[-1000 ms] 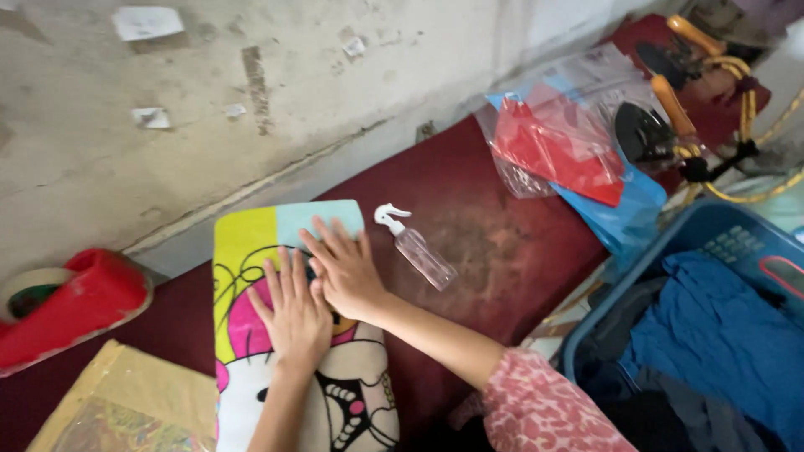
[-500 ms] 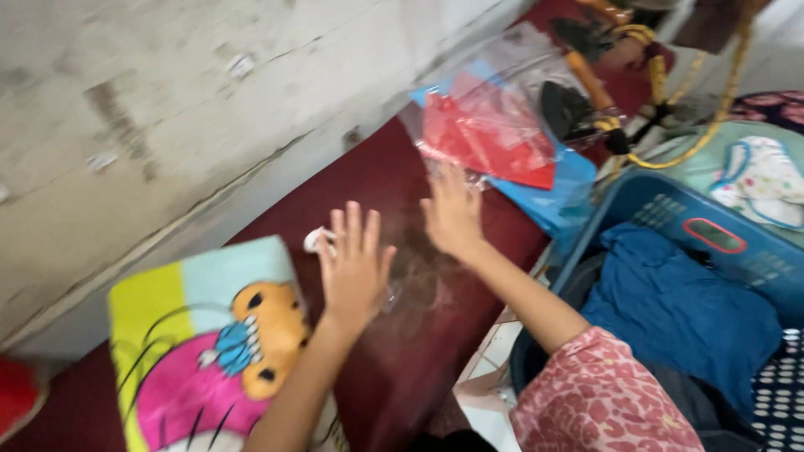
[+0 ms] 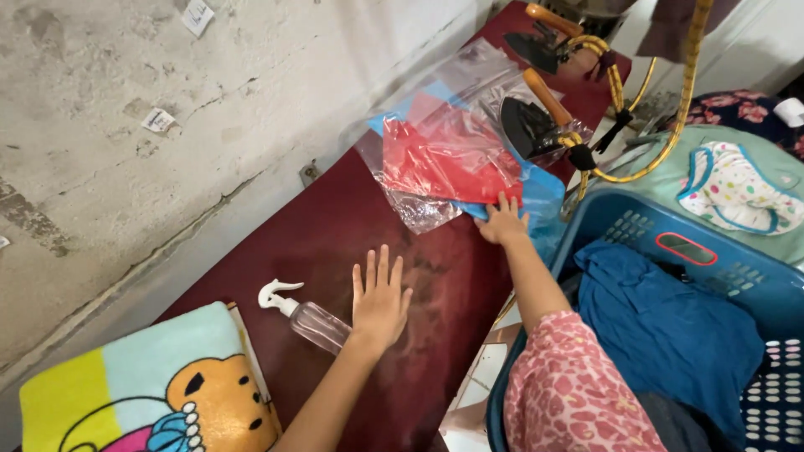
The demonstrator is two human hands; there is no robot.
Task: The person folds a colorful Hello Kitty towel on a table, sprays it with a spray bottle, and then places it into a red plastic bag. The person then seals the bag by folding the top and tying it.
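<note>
My left hand [image 3: 378, 300] lies flat with fingers spread on the dark red ironing surface [image 3: 335, 218], just right of a clear spray bottle [image 3: 308, 316] with a white nozzle that lies on its side. My right hand [image 3: 501, 223] reaches further along the surface and rests on the edge of a blue cloth [image 3: 536, 197] under a red garment in a clear plastic bag [image 3: 448, 155]. Neither hand grips anything that I can see. A folded colourful cartoon towel [image 3: 146, 389] lies at the near left.
Two irons with orange handles [image 3: 536, 109] and a yellow cord sit at the far end of the surface. A blue laundry basket [image 3: 695, 276] with blue clothes stands at the right. A rough concrete wall runs along the left.
My hands have left the cartoon towel. The right hand has reached out to the bagged red garment and blue cloth; the left hand now lies flat beside the spray bottle. The view has swung right.
</note>
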